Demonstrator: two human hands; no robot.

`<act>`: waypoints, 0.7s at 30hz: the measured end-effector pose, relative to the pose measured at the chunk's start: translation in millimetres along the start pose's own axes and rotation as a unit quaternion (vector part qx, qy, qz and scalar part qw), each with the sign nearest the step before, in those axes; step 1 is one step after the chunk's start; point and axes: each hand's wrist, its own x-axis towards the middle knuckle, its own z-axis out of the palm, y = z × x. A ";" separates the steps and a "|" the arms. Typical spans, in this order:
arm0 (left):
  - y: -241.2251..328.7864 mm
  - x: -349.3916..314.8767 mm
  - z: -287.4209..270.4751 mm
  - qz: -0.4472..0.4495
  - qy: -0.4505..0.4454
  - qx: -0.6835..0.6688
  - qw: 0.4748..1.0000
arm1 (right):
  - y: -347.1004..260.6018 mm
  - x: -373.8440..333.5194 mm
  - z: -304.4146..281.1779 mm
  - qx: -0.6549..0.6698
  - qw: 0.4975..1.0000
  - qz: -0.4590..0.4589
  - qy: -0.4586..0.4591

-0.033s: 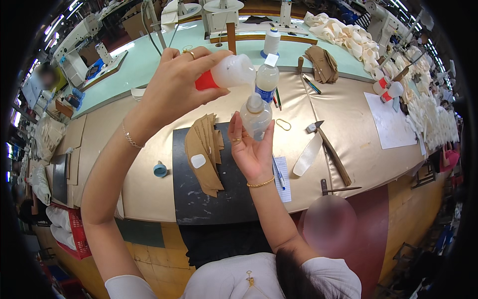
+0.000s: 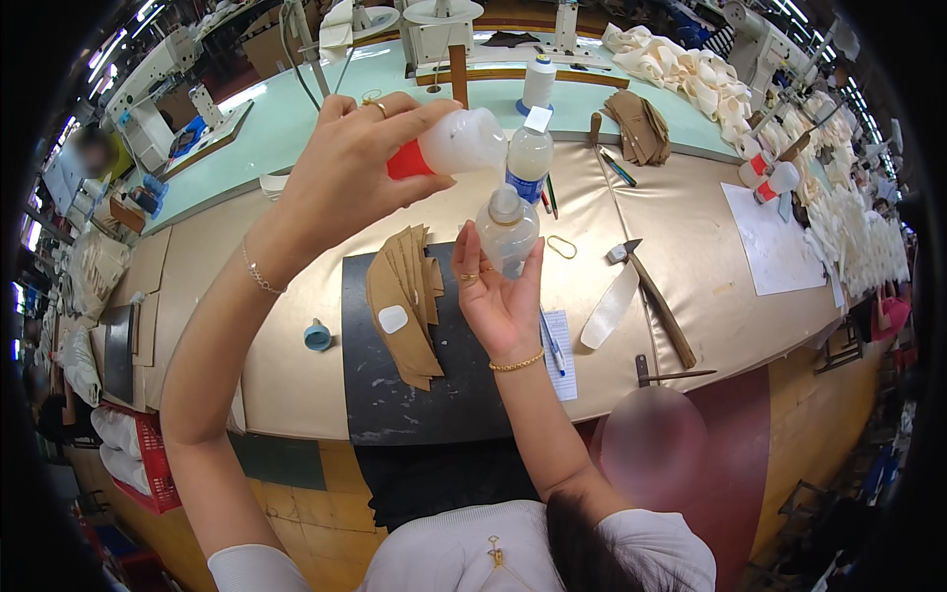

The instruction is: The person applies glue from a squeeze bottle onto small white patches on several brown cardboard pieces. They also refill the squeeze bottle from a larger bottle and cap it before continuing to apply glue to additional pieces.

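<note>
The red-banded bottle [image 2: 462, 140] is raised over the table, gripped between the left hand's [image 2: 353, 163] thumb and fingers — its long axis nearly level, the pale end pointing right, just above the see-through bottle [image 2: 509, 237]. The right hand [image 2: 501, 301] holds that one from below, neck up. A blue-labelled bottle [image 2: 531, 153] stands close behind. The black mat [image 2: 434, 414] reaches the table's near edge — gold tabletop [image 2: 281, 390] spreads to its left.
</note>
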 end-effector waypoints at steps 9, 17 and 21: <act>-1.3 2.1 -3.7 0.011 -0.011 0.004 1.000 | 1.7 0.6 0.0 -0.064 0.997 0.018 -0.025; 1.6 -2.5 -6.4 0.015 -0.013 0.007 1.000 | 1.8 1.7 5.7 -0.069 0.997 0.023 -0.026; 0.6 -4.7 -7.1 0.050 -0.002 0.037 0.998 | 3.2 1.5 7.1 -0.051 0.998 0.032 -0.020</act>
